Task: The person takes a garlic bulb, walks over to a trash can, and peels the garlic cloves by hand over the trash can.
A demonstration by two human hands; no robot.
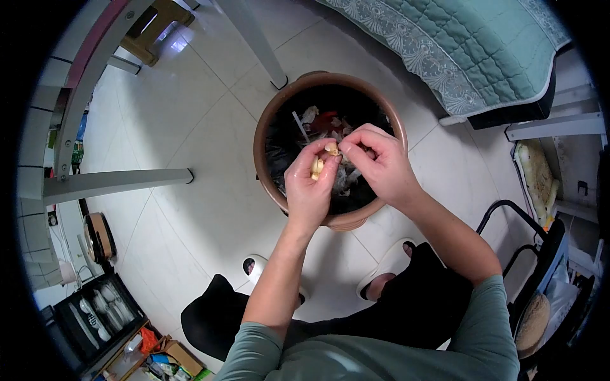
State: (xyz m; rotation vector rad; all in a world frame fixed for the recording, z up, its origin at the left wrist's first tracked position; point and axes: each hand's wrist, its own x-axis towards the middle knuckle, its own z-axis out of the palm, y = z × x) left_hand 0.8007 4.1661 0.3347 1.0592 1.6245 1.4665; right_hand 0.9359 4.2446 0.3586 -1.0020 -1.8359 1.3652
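Observation:
My left hand (pixel 306 190) is curled around pale yellow garlic cloves (pixel 317 167) lying in its palm. At its fingertips is another garlic clove (pixel 332 148), with bits of skin on it. The fingers of my right hand (pixel 380 168) are pinched together against that clove; whether they grip the clove itself or a scrap of its skin is too small to tell. Both hands are above a brown round bin (pixel 261 136) lined with a black bag (pixel 279 130). Papery peels (pixel 310 115), a white stick (pixel 300 126) and something red (pixel 325 120) lie inside it.
The bin stands on a tiled floor (pixel 210 209) before my slippers (pixel 389 263). Grey table legs (pixel 127 184) reach in from the left. A bed with a green quilted cover (pixel 470 57) is at upper right. An open cutlery case (pixel 95 317) lies lower left; a black-framed chair (pixel 540 273) is right.

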